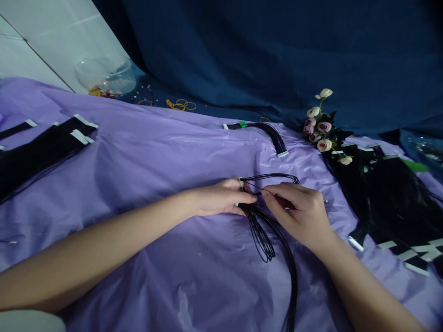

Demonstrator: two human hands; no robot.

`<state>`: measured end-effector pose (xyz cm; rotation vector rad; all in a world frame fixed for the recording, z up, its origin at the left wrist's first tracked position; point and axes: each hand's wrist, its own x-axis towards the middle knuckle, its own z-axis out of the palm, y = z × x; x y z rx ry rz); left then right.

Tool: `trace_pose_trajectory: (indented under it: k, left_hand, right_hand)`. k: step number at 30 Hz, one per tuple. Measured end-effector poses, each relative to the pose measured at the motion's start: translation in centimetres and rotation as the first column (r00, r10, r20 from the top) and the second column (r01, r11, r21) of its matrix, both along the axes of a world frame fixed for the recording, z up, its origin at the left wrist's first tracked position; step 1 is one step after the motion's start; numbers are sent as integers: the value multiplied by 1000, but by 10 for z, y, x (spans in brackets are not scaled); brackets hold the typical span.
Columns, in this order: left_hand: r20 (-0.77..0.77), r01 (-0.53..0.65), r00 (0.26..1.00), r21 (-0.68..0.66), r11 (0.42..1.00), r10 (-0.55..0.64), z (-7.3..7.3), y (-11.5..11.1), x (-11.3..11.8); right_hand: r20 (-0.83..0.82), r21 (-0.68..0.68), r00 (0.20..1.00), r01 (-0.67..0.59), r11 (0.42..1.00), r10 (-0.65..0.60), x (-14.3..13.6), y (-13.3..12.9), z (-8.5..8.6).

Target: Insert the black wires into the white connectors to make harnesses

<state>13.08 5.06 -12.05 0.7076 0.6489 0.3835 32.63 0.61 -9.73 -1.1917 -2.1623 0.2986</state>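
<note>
Near the middle of the purple cloth (166, 161), my left hand (228, 197) is closed around the white connector end of a black wire bundle (290, 267). Its thumb presses over the wires. Thin black wires loop out above and below the fingers, and the thicker part curves down toward the bottom edge. Just to the right, my right hand (297, 207) pinches a thin black wire between thumb and forefinger. The curled fingers hide part of that wire.
Black cable bundles (44, 143) with white connectors lie at the left, and more (391, 198) at the right. A short cable (270, 131) with green tape lies behind my hands. Artificial flowers (320, 127), rubber bands (182, 105) and a clear tub (107, 76) stand farther back.
</note>
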Motion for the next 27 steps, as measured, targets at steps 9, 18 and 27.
trace_pose_trajectory:
  k: [9, 18, 27]
  left_hand:
    - [-16, -9, 1000, 40, 999, 10, 0, -1, 2]
    - [-42, 4, 999, 55, 998, -2, -3, -2, 3]
    - [-58, 32, 998, 97, 995, -26, -1, -2, 5]
  right_hand:
    - [247, 199, 960, 80, 977, -129, -11, -9, 6]
    - [394, 439, 887, 48, 897, -240, -11, -8, 9]
    - [388, 480, 892, 20, 877, -233, -12, -5, 6]
